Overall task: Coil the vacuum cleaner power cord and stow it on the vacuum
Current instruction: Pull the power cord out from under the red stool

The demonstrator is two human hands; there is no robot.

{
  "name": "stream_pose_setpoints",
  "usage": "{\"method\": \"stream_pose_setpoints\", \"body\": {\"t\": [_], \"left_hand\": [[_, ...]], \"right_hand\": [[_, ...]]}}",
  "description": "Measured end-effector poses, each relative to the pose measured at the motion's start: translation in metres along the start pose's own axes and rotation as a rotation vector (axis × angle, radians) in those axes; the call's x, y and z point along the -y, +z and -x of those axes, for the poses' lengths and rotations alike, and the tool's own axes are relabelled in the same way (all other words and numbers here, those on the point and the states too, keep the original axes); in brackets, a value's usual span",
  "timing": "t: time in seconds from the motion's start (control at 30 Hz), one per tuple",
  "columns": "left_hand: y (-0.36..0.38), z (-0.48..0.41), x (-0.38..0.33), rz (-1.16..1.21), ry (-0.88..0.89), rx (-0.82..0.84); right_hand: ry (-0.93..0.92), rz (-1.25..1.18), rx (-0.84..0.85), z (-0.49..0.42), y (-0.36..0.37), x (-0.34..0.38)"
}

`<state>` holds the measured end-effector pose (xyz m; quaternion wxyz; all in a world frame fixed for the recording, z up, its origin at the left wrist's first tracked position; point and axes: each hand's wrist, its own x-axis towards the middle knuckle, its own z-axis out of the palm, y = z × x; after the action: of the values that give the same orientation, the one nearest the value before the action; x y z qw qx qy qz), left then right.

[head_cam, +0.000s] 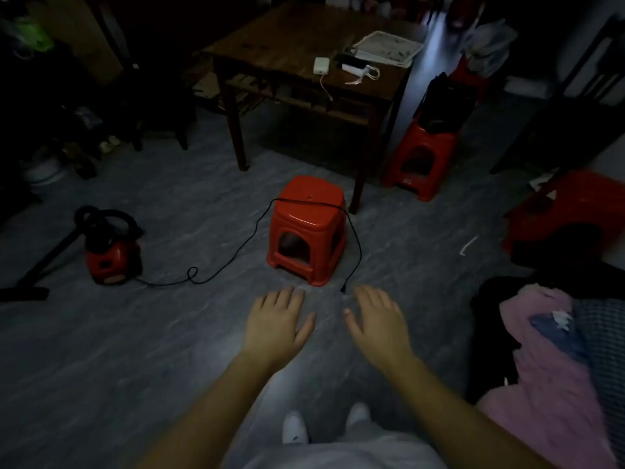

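Nothing coiled yet: the cord (pixel 257 228) trails loose from the vacuum (pixel 113 257) across the floor, over a stool (pixel 306 231). Both hands, left hand (pixel 277 321) and right hand (pixel 377 319), spread flat, empty.

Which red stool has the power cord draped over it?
The centre stool, standing alone before the table: the black cord crosses its top. The far stool holds a dark bag.

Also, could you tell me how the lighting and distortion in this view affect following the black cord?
Head view: dim, darkest toward the corners; the power cord shows clearly against the red stool and grey floor, fainter where it meets the vacuum. Head view: wide-angle bending tilts the table legs; the left hand and right hand are best lit, slightly soft.
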<state>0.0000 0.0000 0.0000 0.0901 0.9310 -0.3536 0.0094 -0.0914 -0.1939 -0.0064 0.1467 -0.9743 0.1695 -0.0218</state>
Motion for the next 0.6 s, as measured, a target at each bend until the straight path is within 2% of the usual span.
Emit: {"method": "stream_pose_setpoints", "body": {"t": [0.07,0.27,0.6], "left_hand": [[0.000,-0.014,0.000,0.028,0.003,0.038],[0.015,-0.075,-0.006,0.013,0.061,0.001],[0.034,-0.217,-0.009,-0.004,-0.055,0.047]], "right_hand": [[0.026,-0.018,-0.003,-0.009,-0.006,-0.002],[0.083,-0.032,-0.038,-0.054,-0.010,-0.033],[0.068,-0.094,0.053,-0.202,-0.009,-0.103]]}}
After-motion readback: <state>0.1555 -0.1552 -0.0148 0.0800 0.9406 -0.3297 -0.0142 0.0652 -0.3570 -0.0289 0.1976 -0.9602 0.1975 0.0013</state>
